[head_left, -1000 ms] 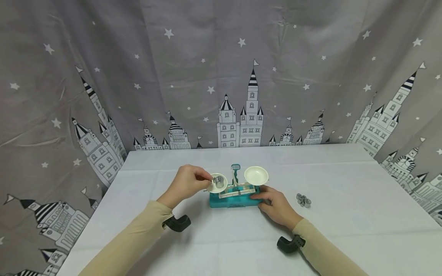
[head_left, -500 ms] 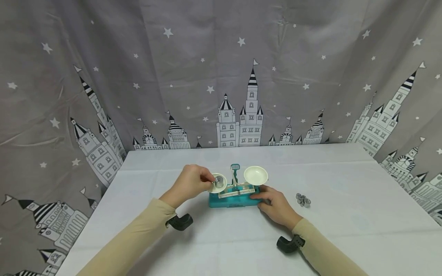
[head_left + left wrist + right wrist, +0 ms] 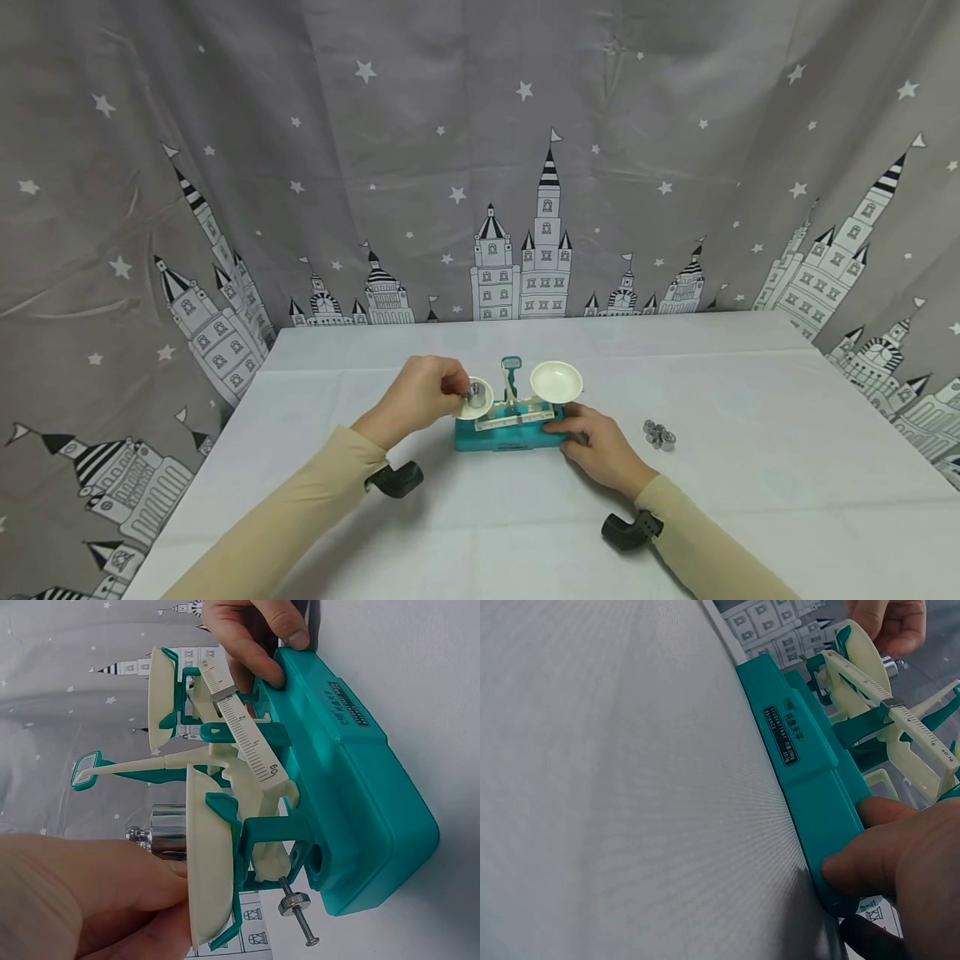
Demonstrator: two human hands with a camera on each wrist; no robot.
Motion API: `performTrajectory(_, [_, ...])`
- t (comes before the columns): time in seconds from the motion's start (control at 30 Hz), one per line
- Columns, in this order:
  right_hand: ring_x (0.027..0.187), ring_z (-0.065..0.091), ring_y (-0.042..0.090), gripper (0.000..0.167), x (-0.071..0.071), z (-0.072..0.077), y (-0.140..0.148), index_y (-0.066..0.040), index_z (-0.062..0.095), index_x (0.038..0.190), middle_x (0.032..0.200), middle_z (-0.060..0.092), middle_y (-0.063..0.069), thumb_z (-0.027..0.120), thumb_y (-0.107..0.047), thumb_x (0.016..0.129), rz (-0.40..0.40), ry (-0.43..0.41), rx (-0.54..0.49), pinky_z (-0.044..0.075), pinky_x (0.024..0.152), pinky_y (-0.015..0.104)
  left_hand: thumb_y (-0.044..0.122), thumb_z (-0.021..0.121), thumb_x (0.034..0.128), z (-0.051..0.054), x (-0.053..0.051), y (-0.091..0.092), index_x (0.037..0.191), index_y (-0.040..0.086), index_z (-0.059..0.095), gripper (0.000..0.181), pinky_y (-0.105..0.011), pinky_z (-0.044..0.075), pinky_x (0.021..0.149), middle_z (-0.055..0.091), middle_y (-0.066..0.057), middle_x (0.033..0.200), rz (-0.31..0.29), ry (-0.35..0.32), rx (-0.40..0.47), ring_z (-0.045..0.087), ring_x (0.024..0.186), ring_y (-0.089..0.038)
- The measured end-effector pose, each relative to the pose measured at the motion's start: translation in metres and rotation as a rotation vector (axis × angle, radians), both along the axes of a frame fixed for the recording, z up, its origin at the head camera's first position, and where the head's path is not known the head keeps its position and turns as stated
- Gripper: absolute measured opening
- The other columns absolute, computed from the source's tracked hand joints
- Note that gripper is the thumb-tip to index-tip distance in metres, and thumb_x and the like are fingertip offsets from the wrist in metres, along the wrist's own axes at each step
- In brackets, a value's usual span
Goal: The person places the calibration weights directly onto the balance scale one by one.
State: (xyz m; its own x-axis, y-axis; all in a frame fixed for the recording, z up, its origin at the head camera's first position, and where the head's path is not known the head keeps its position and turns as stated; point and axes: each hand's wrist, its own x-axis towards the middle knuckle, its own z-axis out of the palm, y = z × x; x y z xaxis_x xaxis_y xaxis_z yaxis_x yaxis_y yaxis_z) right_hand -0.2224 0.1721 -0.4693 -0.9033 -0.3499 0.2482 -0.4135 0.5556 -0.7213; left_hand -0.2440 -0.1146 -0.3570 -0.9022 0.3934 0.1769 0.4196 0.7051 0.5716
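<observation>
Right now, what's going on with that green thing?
A person is working at a green balance scale. The right hand grips the right end of its base. The left hand is at the left pan, beside a shiny metal weight; whether it's holding something is hidden. That pan sits lower than the right pan. Small metal pieces lie on the white cloth.

Our teal balance [image 3: 510, 438] with cream pans [image 3: 557, 382], silvery weights [image 3: 667, 441], our beige sleeves [image 3: 292, 508], and grey curtain [image 3: 450, 92] with white stars [image 3: 524, 90]
</observation>
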Motion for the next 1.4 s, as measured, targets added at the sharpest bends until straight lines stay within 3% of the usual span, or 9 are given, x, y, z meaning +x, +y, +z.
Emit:
performTrajectory(0.43, [0.139, 0.050, 0.047, 0.031, -0.001, -0.001, 0.000, -0.011, 0.079, 0.111, 0.148, 0.054, 0.025, 0.064, 0.004, 0.088, -0.003, -0.004, 0.008, 0.042, 0.113, 0.061, -0.011, 0.071, 0.0795, 0.002, 0.002, -0.001, 0.088, 0.006, 0.074, 0.019, -0.029, 0.057, 0.071, 0.074, -0.005, 0.085, 0.031, 0.039, -0.030, 0.062, 0.076, -0.014])
performTrajectory(0.67, [0.138, 0.050, 0.047, 0.031, -0.001, 0.000, 0.000, -0.011, 0.079, 0.111, 0.147, 0.055, 0.024, 0.065, 0.004, 0.088, 0.002, -0.002, 0.008, 0.043, 0.113, 0.062, -0.013, 0.064, 0.0817, 0.009, 0.012, -0.017, 0.098, 0.002, 0.076, 0.025, -0.036, 0.063, 0.083, 0.077, -0.012, 0.100, 0.050, 0.143, 0.004, 0.074, 0.093, -0.025])
performTrajectory(0.8, [0.138, 0.051, 0.047, 0.031, 0.000, 0.000, 0.000, -0.010, 0.079, 0.111, 0.147, 0.055, 0.024, 0.065, 0.004, 0.087, 0.003, 0.000, 0.003, 0.043, 0.113, 0.062, -0.011, 0.065, 0.0829, 0.010, 0.020, -0.029, 0.100, 0.001, 0.076, 0.024, -0.037, 0.064, 0.082, 0.076, -0.013, 0.102, 0.058, 0.164, 0.008, 0.076, 0.095, -0.030])
performTrajectory(0.9, [0.138, 0.051, 0.047, 0.031, 0.000, 0.001, 0.000, -0.010, 0.079, 0.110, 0.147, 0.056, 0.025, 0.064, 0.004, 0.087, 0.004, 0.007, 0.000, 0.043, 0.112, 0.061, -0.011, 0.066, 0.0822, 0.005, 0.027, -0.037, 0.098, 0.001, 0.076, 0.022, -0.036, 0.064, 0.080, 0.076, -0.012, 0.099, 0.033, 0.189, 0.006, 0.076, 0.091, -0.028])
performTrajectory(1.17, [0.139, 0.049, 0.048, 0.031, 0.000, 0.001, 0.000, -0.010, 0.078, 0.111, 0.148, 0.055, 0.026, 0.064, 0.005, 0.087, 0.014, 0.013, -0.005, 0.042, 0.113, 0.061, -0.011, 0.074, 0.0776, -0.026, 0.045, -0.043, 0.095, 0.008, 0.078, 0.026, -0.033, 0.062, 0.076, 0.076, -0.005, 0.097, -0.044, 0.324, -0.066, 0.071, 0.085, -0.021])
performTrajectory(1.4, [0.138, 0.050, 0.048, 0.032, 0.001, 0.002, -0.001, -0.009, 0.079, 0.111, 0.148, 0.054, 0.026, 0.063, 0.004, 0.086, -0.003, 0.004, 0.003, 0.042, 0.113, 0.061, -0.009, 0.077, 0.0786, -0.042, 0.051, -0.034, 0.101, 0.006, 0.078, 0.027, -0.035, 0.063, 0.081, 0.075, -0.013, 0.108, -0.106, 0.326, -0.135, 0.074, 0.098, -0.026])
